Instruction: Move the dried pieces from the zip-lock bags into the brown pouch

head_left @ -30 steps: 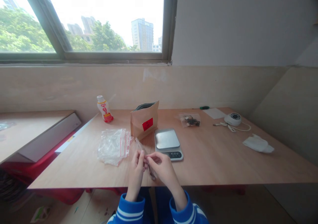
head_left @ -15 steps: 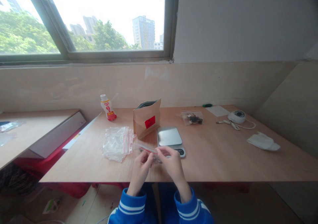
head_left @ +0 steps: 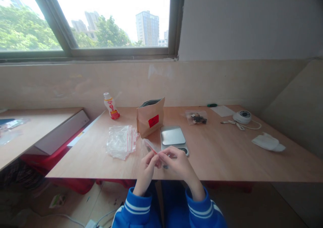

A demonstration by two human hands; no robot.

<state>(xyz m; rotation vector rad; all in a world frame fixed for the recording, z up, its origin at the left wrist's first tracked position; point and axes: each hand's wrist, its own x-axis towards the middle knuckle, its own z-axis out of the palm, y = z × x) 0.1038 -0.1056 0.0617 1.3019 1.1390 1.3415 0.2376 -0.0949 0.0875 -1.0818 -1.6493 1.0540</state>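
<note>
The person's left hand (head_left: 145,174) and right hand (head_left: 178,164) are held together just above the near edge of the bench (head_left: 214,157), with blue striped sleeves (head_left: 137,209) at the bottom of the view. Between them is a small clear zip bag (head_left: 151,147) with a red-lined edge. Its upper end sticks out to the far left of the hands, tilted and just short of the scale. The fingers (head_left: 154,159) of the left hand and the fingers (head_left: 168,153) of the right are closed in a pinch on the bag, gripping it from both sides. The lower part of the bag is mostly hidden by the hands, and a small dark bit (head_left: 165,166) shows just beneath the right hand.

Just beyond the hands sits a flat metal kitchen scale (head_left: 172,135). To its left, a brown paper pouch (head_left: 150,120) with a red label stands upright, and a crumpled pile of clear zip bags (head_left: 121,142) lies nearer the left. Further left, towards the far edge, stands a small plastic bottle (head_left: 111,106). To the far right are a clear bag of dark pieces (head_left: 196,118), a sheet of paper (head_left: 222,110), a round white device (head_left: 242,117) with a white cable (head_left: 241,126), and a folded white cloth (head_left: 267,142).
</note>
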